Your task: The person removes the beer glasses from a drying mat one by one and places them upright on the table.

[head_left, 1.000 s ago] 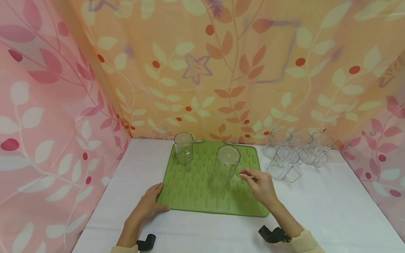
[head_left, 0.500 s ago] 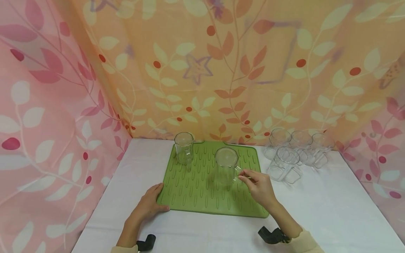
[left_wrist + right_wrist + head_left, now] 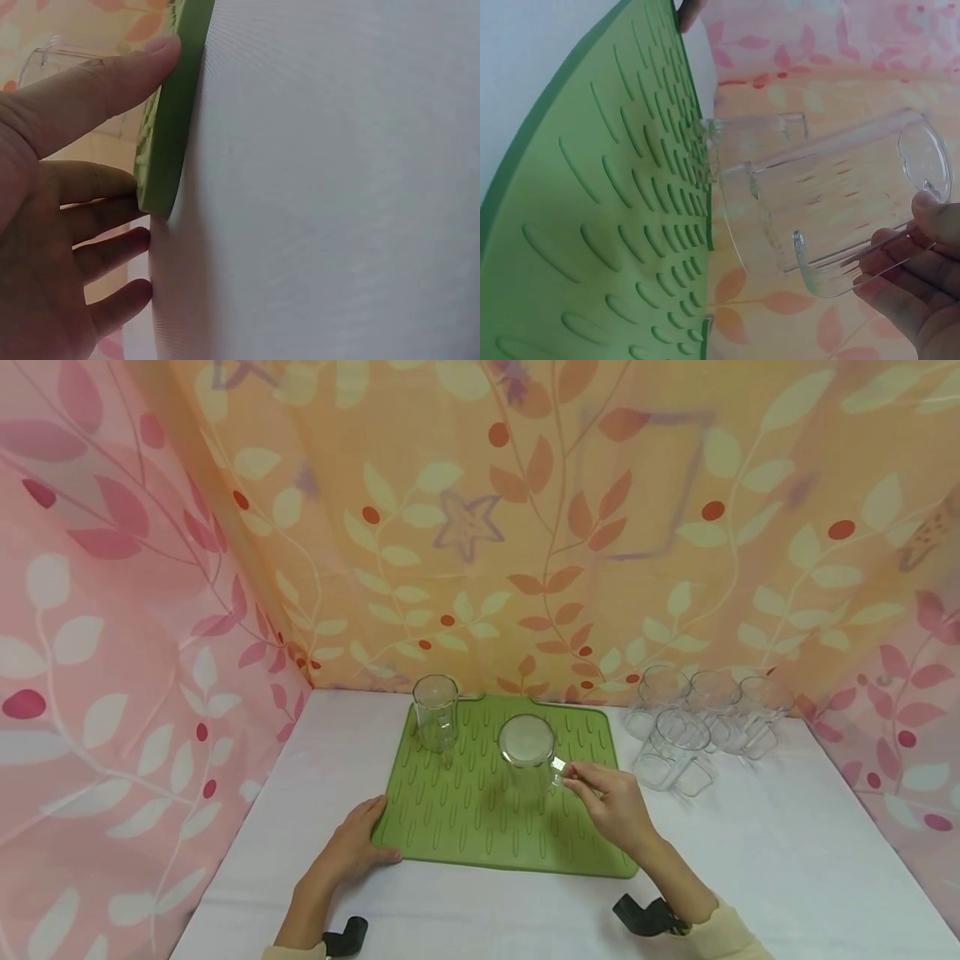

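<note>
Clear glass mug (image 3: 527,743) over green mat (image 3: 465,822), centre frame, right hand (image 3: 617,803) pinches its handle, left hand (image 3: 352,842) lower left, fingers apart, touches mat edge.

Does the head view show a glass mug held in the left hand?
No, the left hand touches the near left corner of the green mat instead.

My right hand (image 3: 611,802) holds a clear glass mug (image 3: 527,747) by its handle (image 3: 557,770) over the green mat (image 3: 465,831), while my left hand (image 3: 352,842) touches the mat's near left corner. Another glass mug (image 3: 436,712) stands at the mat's far left; four more mugs (image 3: 682,737) cluster on the white bench (image 3: 787,852) rightward.
</note>
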### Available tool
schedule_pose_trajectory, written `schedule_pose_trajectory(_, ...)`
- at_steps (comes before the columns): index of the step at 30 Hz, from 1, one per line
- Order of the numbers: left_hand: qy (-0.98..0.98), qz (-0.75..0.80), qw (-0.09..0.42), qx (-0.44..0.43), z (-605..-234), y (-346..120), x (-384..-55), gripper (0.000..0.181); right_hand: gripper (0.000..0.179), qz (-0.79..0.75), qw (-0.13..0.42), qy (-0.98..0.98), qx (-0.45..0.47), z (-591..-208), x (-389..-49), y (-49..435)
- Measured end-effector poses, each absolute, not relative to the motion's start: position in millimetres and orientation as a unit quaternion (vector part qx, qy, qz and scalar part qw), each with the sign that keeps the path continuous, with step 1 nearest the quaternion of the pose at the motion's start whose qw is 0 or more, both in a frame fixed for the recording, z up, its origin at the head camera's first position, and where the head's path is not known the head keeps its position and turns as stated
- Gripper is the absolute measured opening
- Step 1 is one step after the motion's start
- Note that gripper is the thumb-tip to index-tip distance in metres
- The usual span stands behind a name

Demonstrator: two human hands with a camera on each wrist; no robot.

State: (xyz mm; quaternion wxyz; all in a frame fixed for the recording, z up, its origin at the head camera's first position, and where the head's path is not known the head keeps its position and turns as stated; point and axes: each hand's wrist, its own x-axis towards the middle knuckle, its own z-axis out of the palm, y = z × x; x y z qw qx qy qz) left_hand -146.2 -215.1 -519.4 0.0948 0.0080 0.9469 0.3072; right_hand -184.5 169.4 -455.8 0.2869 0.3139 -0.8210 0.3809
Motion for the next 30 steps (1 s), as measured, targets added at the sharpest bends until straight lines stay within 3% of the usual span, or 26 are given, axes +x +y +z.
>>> schedule_pose_trajectory(14,0.929,0.368,0.046,0.006,-502,-203,-152,0.068,0.026,0.33,0.336,-0.79,0.393,-444,-184,171)
schedule_pose_trajectory(20,0.904,0.426,0.021,0.022,-490,-186,-161,0.059,0.009,0.307,0.356,-0.78,0.414,-442,-183,170)
schedule_pose_trajectory(26,0.855,0.517,0.023,0.039,-479,-169,-171,0.054,0.031,0.296,0.37,-0.775,0.419,-440,-181,168)
schedule_pose_trajectory(30,0.822,0.566,0.03,0.054,-471,-158,-178,0.052,0.035,0.29,0.374,-0.771,0.426,-440,-180,166)
